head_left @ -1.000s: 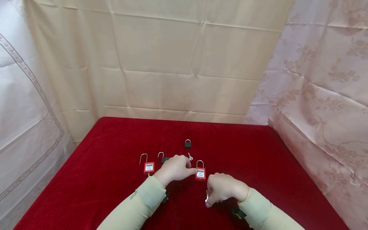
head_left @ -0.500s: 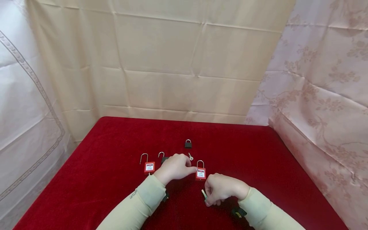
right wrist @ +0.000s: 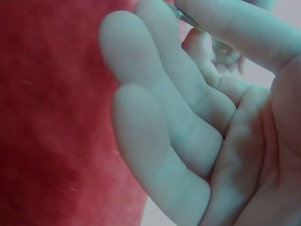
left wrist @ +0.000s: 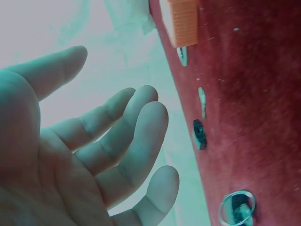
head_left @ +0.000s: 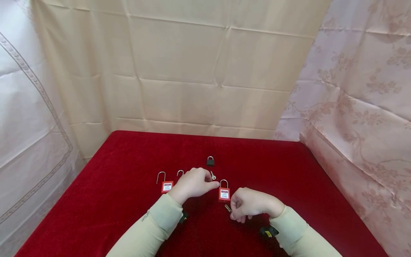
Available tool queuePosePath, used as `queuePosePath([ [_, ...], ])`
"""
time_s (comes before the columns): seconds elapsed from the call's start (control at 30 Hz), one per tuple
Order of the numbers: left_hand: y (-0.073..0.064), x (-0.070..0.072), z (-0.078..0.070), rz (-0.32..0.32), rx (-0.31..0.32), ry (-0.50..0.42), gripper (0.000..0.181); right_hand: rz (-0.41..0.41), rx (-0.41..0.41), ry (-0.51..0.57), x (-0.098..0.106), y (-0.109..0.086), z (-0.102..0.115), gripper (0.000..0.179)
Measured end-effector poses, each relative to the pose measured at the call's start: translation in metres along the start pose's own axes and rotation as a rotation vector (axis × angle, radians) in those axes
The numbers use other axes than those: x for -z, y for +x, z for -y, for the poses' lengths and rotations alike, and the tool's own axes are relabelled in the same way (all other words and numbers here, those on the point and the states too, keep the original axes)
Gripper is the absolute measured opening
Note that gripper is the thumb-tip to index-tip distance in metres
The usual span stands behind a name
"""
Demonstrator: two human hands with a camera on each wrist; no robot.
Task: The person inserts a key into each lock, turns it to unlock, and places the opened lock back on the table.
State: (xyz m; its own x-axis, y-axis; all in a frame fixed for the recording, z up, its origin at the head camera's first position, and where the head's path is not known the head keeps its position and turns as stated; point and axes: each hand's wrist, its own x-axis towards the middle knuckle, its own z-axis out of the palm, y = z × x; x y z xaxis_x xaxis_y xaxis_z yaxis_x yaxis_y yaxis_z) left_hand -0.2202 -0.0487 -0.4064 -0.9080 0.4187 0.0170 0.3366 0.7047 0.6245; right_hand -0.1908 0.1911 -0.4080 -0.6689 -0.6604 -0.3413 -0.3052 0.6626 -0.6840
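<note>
A key [head_left: 228, 207] is pinched between the thumb and fingertips of my right hand [head_left: 252, 203]. Its blade points toward the bottom of a red padlock [head_left: 224, 194] with a white label, whose shackle is closed. Just left of that padlock is my left hand [head_left: 194, 182], thumb tip near the shackle in the head view. The left wrist view shows this hand's fingers spread and loosely bent, holding nothing, with the padlock's orange-red body [left wrist: 183, 23] beyond them. In the right wrist view a bit of the key [right wrist: 183, 16] shows between thumb and index finger.
Behind the left hand lie a loose key [head_left: 213, 175] and a closed black padlock [head_left: 210, 162]. To the left are a second red padlock [head_left: 167, 186], unlocked, and another raised shackle [head_left: 180, 172], its body hidden by the left hand. Red cloth [head_left: 128, 160] covers the table.
My right hand has moved up and closer to the red padlock, and the key now points at its base. My left hand has shifted slightly away from me, off the padlock's label.
</note>
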Motion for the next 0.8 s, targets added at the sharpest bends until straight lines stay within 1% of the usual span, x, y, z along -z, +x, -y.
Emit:
queuePosePath([
  [0.13,-0.001,0.006,-0.001,-0.037,-0.018,0.007,0.024,-0.042,0.008,0.031,0.011,-0.003,0.004,0.017],
  [0.2,-0.001,0.009,-0.001,-0.052,-0.017,0.003,0.023,-0.075,0.002,0.051,0.017,-0.004,0.006,0.016],
  [0.4,-0.004,0.02,-0.002,-0.071,0.015,-0.067,0.026,-0.209,0.021,0.067,0.032,-0.007,0.007,0.014],
  [0.57,-0.008,0.031,-0.005,-0.103,-0.011,-0.099,0.022,-0.325,0.044,0.091,0.04,-0.008,0.004,0.014],
  [0.7,-0.01,0.038,-0.005,-0.141,-0.025,-0.096,0.018,-0.416,0.055,0.126,0.043,-0.007,0.002,0.014],
  [0.8,-0.01,0.043,-0.004,-0.164,-0.024,-0.097,0.016,-0.466,0.07,0.156,0.045,-0.006,0.0,0.013],
])
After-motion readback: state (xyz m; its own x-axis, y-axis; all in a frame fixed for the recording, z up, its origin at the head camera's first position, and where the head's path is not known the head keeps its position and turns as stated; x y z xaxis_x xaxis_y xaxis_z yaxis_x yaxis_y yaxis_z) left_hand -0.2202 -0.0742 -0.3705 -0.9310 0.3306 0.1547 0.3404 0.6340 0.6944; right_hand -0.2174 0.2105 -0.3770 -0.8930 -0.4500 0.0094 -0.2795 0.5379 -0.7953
